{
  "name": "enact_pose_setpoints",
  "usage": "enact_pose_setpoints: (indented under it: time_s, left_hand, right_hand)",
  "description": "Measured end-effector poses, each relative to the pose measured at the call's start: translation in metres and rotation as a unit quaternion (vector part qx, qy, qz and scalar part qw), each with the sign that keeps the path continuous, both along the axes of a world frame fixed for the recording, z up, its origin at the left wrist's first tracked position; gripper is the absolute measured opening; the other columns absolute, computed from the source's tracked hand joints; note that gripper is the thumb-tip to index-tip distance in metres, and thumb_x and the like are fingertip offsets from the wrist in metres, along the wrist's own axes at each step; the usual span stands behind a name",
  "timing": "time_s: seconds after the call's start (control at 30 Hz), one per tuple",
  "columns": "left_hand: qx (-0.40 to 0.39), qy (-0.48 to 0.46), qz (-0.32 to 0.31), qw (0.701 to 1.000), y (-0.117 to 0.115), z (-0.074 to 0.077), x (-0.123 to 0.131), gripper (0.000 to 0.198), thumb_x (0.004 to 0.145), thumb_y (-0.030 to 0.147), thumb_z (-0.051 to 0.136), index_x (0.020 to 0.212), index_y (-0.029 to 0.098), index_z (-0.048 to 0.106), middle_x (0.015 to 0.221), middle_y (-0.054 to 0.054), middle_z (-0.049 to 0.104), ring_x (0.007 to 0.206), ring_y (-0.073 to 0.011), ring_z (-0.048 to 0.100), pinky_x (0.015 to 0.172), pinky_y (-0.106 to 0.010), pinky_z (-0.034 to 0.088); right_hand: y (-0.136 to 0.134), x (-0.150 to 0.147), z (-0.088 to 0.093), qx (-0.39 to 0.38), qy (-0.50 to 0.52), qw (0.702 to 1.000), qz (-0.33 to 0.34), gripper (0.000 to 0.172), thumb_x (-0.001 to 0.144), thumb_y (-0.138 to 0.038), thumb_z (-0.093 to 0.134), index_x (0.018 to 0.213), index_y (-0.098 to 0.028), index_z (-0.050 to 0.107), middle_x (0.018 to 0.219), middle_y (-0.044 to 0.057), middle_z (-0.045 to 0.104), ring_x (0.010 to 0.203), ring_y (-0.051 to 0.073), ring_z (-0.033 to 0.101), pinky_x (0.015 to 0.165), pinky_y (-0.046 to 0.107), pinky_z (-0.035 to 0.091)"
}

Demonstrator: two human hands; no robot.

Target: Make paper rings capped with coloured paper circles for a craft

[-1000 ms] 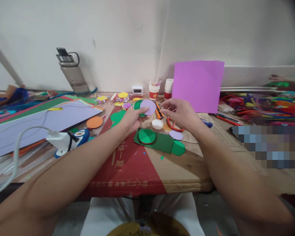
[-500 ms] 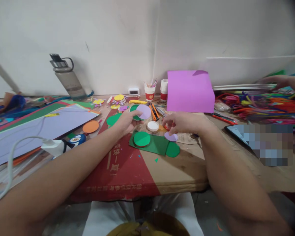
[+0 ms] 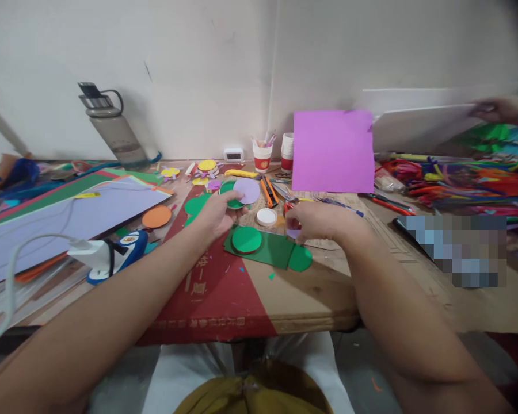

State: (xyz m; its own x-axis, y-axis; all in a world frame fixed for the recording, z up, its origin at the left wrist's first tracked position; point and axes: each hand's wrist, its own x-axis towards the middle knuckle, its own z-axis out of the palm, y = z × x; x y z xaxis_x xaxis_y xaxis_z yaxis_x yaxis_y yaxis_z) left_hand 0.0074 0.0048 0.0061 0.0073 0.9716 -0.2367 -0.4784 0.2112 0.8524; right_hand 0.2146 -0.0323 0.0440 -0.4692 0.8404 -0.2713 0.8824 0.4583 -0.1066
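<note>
My left hand [image 3: 216,217] is closed on a lilac paper circle [image 3: 247,191] and a green disc [image 3: 228,187] behind it, thumb on top. My right hand [image 3: 313,221] has its fingers bent down in a pinch on a second lilac paper circle [image 3: 292,234], mostly covered by the fingers. Between the hands lies a round white lid [image 3: 266,217]. Closer to me, a green disc [image 3: 246,239] rests on a dark green strip [image 3: 274,250], with another green circle [image 3: 300,259] at its right end. Red-handled scissors [image 3: 280,191] lie just beyond my right fingers.
An orange utility knife [image 3: 268,192], a cup of pencils [image 3: 262,156] and stacked paper cups [image 3: 287,152] stand or lie behind. A purple sheet [image 3: 333,150] leans at the wall. Another person's hand [image 3: 503,109] holds a white sheet [image 3: 427,123]. A bottle [image 3: 114,129] stands left; a phone [image 3: 453,250] lies right.
My right fingers have curled further over the second lilac circle, covering more of it. At the right, the other person's hand has lifted a white sheet. The whole view has shifted slightly.
</note>
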Motion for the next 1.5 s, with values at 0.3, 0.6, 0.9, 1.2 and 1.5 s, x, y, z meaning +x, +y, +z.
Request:
enact_pose_setpoints:
  time_s: [0.3, 0.6, 0.9, 1.2, 1.5]
  left_hand:
    - [0.075, -0.002, 0.002, 0.997, -0.008, -0.002, -0.001, 0.028, 0.054, 0.005, 0.075, 0.074, 0.014, 0.058, 0.07, 0.0, 0.063, 0.064, -0.0121, 0.058, 0.051, -0.023, 0.049]
    - [0.102, 0.03, -0.035, 0.994, -0.021, -0.005, 0.007, 0.029, 0.055, 0.014, 0.079, 0.079, 0.014, 0.063, 0.074, -0.002, 0.067, 0.066, -0.0134, 0.062, 0.054, -0.024, 0.052]
    - [0.112, -0.011, -0.106, 0.988, -0.024, -0.007, 0.006, 0.029, 0.07, 0.031, 0.078, 0.093, 0.016, 0.067, 0.095, -0.007, 0.07, 0.078, -0.0167, 0.066, 0.06, -0.028, 0.057]
    - [0.124, 0.006, -0.1, 0.987, -0.024, -0.008, 0.005, 0.032, 0.067, 0.025, 0.081, 0.094, 0.015, 0.067, 0.095, -0.006, 0.07, 0.083, -0.0175, 0.066, 0.065, -0.03, 0.058]
    - [0.121, -0.014, -0.082, 0.989, -0.024, -0.007, 0.005, 0.031, 0.07, 0.028, 0.079, 0.096, 0.015, 0.068, 0.097, -0.007, 0.071, 0.084, -0.0183, 0.067, 0.066, -0.03, 0.058]
  right_hand:
    - [0.0, 0.014, 0.016, 0.098, 0.109, 0.979, -0.139, 0.015, 0.071, -0.008, 0.058, 0.072, -0.02, 0.067, 0.068, 0.005, 0.066, 0.06, 0.018, 0.057, 0.055, 0.029, 0.037]
    - [0.014, -0.021, -0.007, -0.03, 0.559, 0.798, -0.222, 0.009, 0.081, -0.016, 0.063, 0.077, -0.019, 0.056, 0.062, 0.0, 0.062, 0.054, 0.013, 0.06, 0.054, 0.026, 0.051]
    - [0.02, -0.033, -0.027, -0.034, 0.642, 0.732, -0.224, 0.014, 0.073, -0.024, 0.068, 0.073, -0.018, 0.055, 0.064, -0.005, 0.058, 0.052, 0.007, 0.055, 0.053, 0.02, 0.048]
    - [0.023, -0.036, -0.032, -0.027, 0.681, 0.693, -0.236, 0.023, 0.066, -0.016, 0.074, 0.077, -0.018, 0.054, 0.062, -0.005, 0.06, 0.052, 0.008, 0.058, 0.051, 0.02, 0.049]
    - [0.02, -0.039, -0.029, -0.071, 0.671, 0.699, -0.238, 0.008, 0.073, -0.016, 0.07, 0.077, -0.015, 0.063, 0.06, -0.004, 0.06, 0.049, 0.006, 0.053, 0.048, 0.018, 0.05]
